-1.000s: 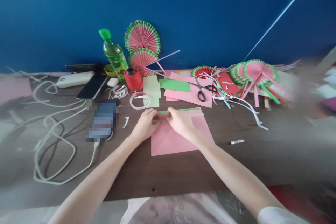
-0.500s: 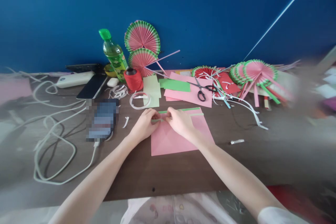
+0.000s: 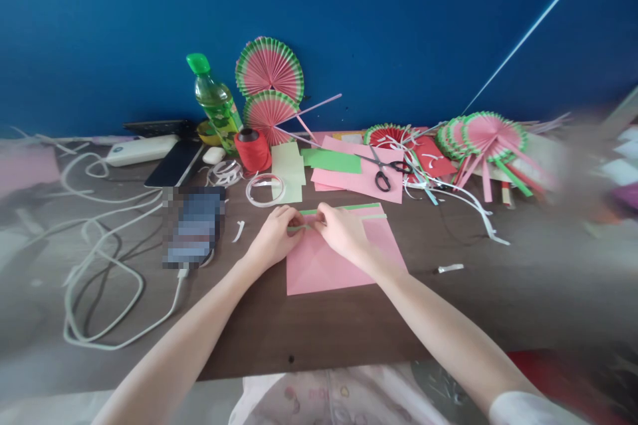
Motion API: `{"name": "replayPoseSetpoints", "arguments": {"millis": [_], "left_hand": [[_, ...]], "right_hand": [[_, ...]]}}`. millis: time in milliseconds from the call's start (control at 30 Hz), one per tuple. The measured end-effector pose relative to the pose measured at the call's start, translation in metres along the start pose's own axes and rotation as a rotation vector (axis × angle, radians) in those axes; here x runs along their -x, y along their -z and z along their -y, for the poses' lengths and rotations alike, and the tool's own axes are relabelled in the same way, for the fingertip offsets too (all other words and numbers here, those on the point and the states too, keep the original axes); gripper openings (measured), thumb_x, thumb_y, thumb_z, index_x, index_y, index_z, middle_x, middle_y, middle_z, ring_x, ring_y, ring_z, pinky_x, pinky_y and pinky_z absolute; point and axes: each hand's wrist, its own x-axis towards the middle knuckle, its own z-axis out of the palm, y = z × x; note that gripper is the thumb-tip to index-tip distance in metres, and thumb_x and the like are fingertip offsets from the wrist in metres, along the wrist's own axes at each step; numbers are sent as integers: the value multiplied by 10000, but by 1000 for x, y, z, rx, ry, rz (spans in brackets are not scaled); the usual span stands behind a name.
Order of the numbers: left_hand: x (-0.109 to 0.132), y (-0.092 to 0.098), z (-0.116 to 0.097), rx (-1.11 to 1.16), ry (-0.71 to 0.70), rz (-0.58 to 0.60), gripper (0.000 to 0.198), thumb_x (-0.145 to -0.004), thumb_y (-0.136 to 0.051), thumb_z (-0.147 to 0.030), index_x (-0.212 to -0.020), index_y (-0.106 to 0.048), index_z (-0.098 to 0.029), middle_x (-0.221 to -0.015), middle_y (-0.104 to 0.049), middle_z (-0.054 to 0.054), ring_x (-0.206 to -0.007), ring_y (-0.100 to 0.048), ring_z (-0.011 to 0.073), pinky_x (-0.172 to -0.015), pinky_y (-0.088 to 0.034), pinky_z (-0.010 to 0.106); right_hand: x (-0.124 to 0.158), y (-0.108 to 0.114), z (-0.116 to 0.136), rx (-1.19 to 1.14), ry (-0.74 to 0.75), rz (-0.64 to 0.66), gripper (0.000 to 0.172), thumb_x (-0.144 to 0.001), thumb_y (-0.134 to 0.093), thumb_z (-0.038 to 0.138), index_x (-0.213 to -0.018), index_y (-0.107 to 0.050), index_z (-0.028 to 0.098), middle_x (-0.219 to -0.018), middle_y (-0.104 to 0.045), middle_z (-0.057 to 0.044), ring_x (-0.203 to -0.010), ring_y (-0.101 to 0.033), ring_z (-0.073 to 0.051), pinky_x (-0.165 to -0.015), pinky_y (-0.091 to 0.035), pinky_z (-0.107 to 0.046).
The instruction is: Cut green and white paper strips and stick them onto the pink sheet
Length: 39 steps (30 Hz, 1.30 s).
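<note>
A pink sheet of paper (image 3: 323, 265) lies flat in front of me, with a bright green band (image 3: 369, 206) along its far edge. Just below that band runs a thin pale green strip (image 3: 375, 217), its right end showing past my right hand. My left hand (image 3: 278, 232) pinches the strip near the sheet's left edge. Close beside it, my right hand (image 3: 341, 231) rests over the sheet, thumb and fingers also pinched on the strip. The fingers hide part of the strip between them.
Behind the sheet lie scissors (image 3: 383, 169) on pink paper, a green paper piece (image 3: 331, 161), a tape roll (image 3: 265, 190) and a red thread spool (image 3: 252, 151). Left are a phone (image 3: 195, 226) with its cable, and a bottle (image 3: 216, 103). Folded fans (image 3: 493, 136) stand right.
</note>
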Motion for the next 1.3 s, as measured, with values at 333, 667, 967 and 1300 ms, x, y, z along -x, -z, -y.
{"name": "replayPoseSetpoints", "arguments": {"millis": [333, 667, 967, 1300], "left_hand": [[0, -1, 1, -1, -13, -2, 98, -681, -523, -101, -729, -502, -184, -773, -533, 21, -766, -517, 163, -707, -470, 305], [1, -1, 1, 2, -7, -15, 70, -685, -543, -127, -707, -502, -178, -762, -536, 19, -764, -517, 158, -703, -464, 300], [1, 9, 4, 274, 137, -75, 242, -640, -401, -78, -799, -556, -175, -795, -584, 7, -745, -546, 139, -730, -452, 289], [-3, 16, 9, 547, 261, -130, 162, -737, -453, -232, -808, -587, -174, -837, -610, 18, -858, -570, 168, -829, -435, 310]], "right_hand": [[2, -1, 3, 113, 8, 4, 102, -842, -462, 298, -867, -514, 215, -783, -651, -21, -727, -603, -185, -492, -235, -255], [1, 1, 5, 124, 4, -25, 106, -820, -467, 297, -813, -521, 207, -753, -651, -25, -703, -607, -182, -473, -219, -257], [3, 1, 6, 124, -1, -23, 121, -820, -478, 315, -812, -537, 209, -756, -656, -24, -714, -605, -184, -488, -229, -255], [6, 16, 7, -268, 0, -133, 158, -810, -482, 332, -723, -509, 203, -657, -610, 5, -607, -552, -135, -502, -283, -230]]}}
